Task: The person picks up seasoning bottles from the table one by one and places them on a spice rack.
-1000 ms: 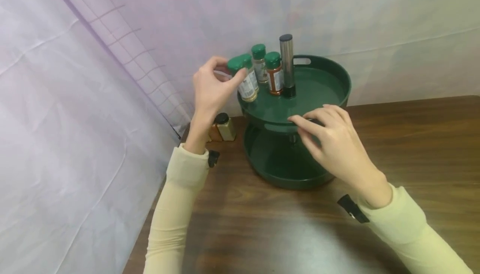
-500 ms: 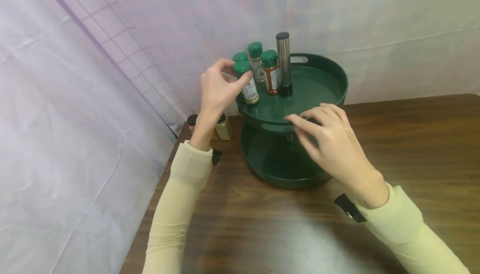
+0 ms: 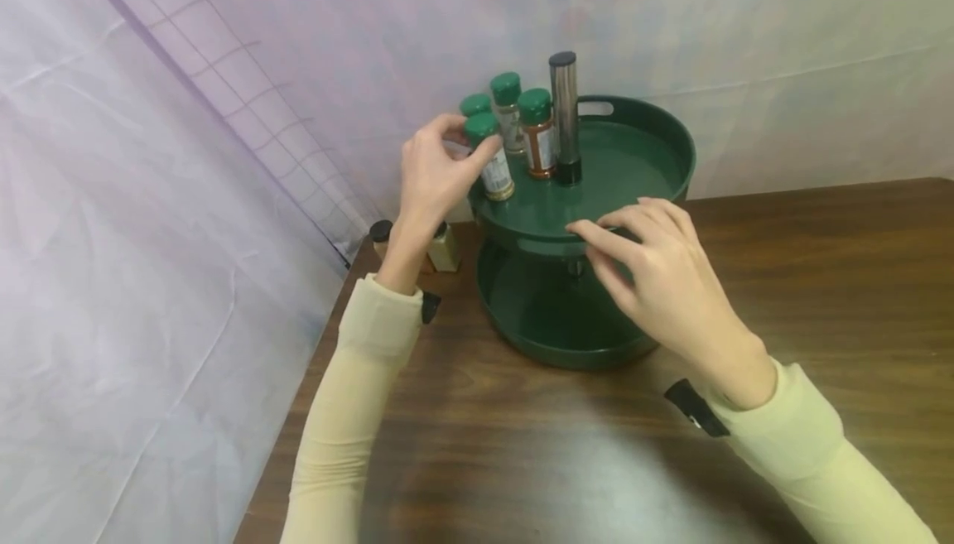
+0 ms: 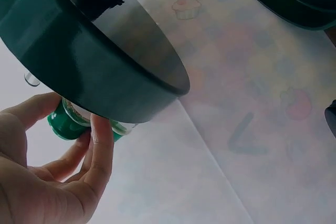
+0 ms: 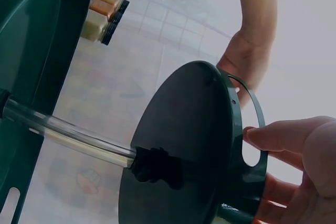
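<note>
In the head view, my left hand (image 3: 436, 167) pinches a green-capped spice jar (image 3: 497, 178) by its upper part, at the left edge of a green two-tier turntable tray (image 3: 633, 159). The left wrist view shows fingers and thumb around its green cap (image 4: 67, 124), with the tray wall hiding much of the jar. Close beside it stand two pale spice jars (image 3: 510, 117), a red-brown one (image 3: 539, 146) and a tall metal cylinder (image 3: 565, 113) with a black top. My right hand (image 3: 663, 271) holds the front rim, thumb at the handle slot (image 5: 251, 153) in the right wrist view.
Several square jars with black lids (image 3: 445, 251) stand on the brown wooden table (image 3: 507, 436), left of the tray and partly behind my left forearm. The lower tier (image 3: 551, 312) sits beneath the upper one. White cloth walls (image 3: 782, 47) close off the back and left.
My left hand has shifted slightly right and toward me with the spice jar, uncovering more of the jar behind it. The right hand keeps its place at the rim.
</note>
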{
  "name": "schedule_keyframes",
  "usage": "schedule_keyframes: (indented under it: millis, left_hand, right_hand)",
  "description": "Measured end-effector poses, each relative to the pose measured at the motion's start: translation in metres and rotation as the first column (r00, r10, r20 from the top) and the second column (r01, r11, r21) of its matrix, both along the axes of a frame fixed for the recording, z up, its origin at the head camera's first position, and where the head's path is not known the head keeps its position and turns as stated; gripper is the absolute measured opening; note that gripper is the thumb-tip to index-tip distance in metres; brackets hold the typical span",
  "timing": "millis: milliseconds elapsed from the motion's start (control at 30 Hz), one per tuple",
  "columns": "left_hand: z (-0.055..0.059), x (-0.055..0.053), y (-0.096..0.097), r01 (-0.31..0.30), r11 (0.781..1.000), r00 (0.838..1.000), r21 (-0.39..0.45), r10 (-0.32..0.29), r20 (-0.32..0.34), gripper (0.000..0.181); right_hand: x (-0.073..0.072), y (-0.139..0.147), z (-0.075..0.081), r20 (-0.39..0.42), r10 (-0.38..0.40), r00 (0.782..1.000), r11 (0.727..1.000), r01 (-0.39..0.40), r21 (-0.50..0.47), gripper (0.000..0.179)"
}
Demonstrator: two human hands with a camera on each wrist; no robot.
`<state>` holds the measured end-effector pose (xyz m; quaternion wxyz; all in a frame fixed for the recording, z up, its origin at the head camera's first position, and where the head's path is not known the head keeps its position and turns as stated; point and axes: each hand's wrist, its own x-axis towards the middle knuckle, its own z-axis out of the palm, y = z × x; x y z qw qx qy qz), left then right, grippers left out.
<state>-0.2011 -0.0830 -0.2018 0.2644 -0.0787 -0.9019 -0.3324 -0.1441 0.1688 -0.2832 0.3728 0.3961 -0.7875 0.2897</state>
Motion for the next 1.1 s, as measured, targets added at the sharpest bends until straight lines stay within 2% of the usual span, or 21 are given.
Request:
schedule_keyframes:
  millis: [133,300,500,733,900,1100]
  left_hand:
    - [0.002,0.001,0.001,0.001,1.0,1.0,0.008,-0.001,0.02,0.049]
    - [0.002,0.008,0.0,0.004,0.998,0.999,0.062,-0.006,0.034,0.053]
    - [0.002,0.018,-0.007,0.003,0.995,1.0,0.1,0.0,-0.026,0.058]
    - [0.006,0.026,-0.026,-0.048,0.991,0.993,0.123,0.061,-0.101,0.062]
    - [0.0,0.028,-0.044,-0.087,0.981,0.99,0.171,0.104,-0.093,0.062]
    - [-0.013,0.027,-0.066,-0.162,0.965,0.985,0.207,0.172,-0.031,0.062]
  right_hand:
    - [0.001,0.004,0.002,0.006,-0.001,1.0,1.0,0.001,-0.003,0.034]
    - [0.001,0.007,0.003,0.018,-0.004,1.0,1.0,0.004,0.006,0.032]
    - [0.003,0.009,0.002,0.023,-0.006,1.0,1.0,0.006,0.008,0.033]
    - [0.005,0.009,0.005,0.025,0.0,1.0,1.0,0.0,-0.003,0.034]
    - [0.006,0.009,0.005,0.032,-0.002,0.999,1.0,0.002,0.008,0.033]
    - [0.006,0.009,0.005,0.039,-0.01,0.999,1.0,0.01,0.018,0.033]
